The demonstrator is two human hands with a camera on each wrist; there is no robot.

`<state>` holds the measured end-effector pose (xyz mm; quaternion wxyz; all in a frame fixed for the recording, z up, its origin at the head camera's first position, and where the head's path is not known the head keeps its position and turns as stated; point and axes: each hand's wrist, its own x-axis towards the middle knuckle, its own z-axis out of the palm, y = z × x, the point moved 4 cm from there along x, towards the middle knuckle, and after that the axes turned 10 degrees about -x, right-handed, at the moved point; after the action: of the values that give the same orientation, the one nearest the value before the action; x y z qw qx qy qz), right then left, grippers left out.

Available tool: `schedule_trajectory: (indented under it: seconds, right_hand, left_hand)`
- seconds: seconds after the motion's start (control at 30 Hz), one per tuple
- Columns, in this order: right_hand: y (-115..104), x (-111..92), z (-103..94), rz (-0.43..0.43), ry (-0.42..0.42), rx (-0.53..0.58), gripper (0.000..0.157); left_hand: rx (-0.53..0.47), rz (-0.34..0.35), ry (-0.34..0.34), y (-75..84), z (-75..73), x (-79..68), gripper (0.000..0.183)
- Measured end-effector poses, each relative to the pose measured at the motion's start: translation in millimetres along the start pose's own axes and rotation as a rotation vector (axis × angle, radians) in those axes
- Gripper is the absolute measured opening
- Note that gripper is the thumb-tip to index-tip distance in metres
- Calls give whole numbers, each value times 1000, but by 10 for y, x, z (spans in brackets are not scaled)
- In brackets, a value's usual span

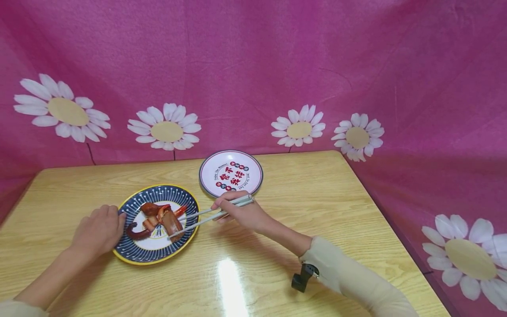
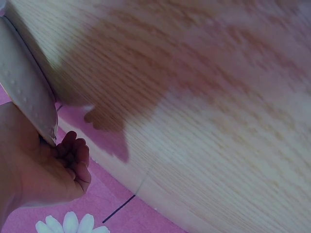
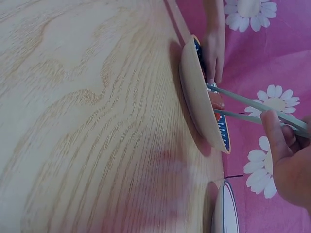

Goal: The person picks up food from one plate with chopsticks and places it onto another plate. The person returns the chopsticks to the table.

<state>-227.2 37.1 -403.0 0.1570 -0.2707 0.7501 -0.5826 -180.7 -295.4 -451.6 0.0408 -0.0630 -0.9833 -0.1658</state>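
Note:
In the head view my right hand holds a pair of pale chopsticks. Their tips reach down into a blue patterned plate with a yellow rim, at a brown slice that looks like meat. Around it lie reddish-brown food pieces and a dark curled piece like a tentacle. My left hand grips the plate's left rim, thumb at the edge. From the left wrist, curled fingers of the left hand show at the rim. The right wrist view shows the chopsticks crossing the plate's rim.
Behind and to the right, a white plate with red characters and a dark rim stands on the wooden table. A pink cloth with white flowers hangs behind the table and along its right side.

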Motion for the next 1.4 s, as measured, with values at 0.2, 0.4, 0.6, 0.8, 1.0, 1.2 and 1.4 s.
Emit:
schedule_trajectory:
  seconds: [0.2,0.4,0.6,0.8,1.0,1.2,1.4]
  right_hand:
    - [15,8,37,42,-6,3,26]
    - [58,24,57,57,27,0,32]
    - [73,25,84,28,74,33,35]
    - [50,9,77,-15,124,42,38]
    - [35,-15,11,-3,168,30,41]
    - [13,-30,-63,-18,189,37,43]
    - [-20,-45,-181,-54,227,62,39]
  left_hand:
    - [-4,-2,-1,-5,7,6,30]
    - [-7,-4,-1,-17,15,10,29]
    - [-11,-2,0,-22,12,12,29]
    - [-17,0,3,-20,4,18,28]
    - [-20,-8,3,-15,5,10,29]
    - [-10,-5,-9,-17,5,10,30]
    - [-1,-5,-11,-6,2,7,31]
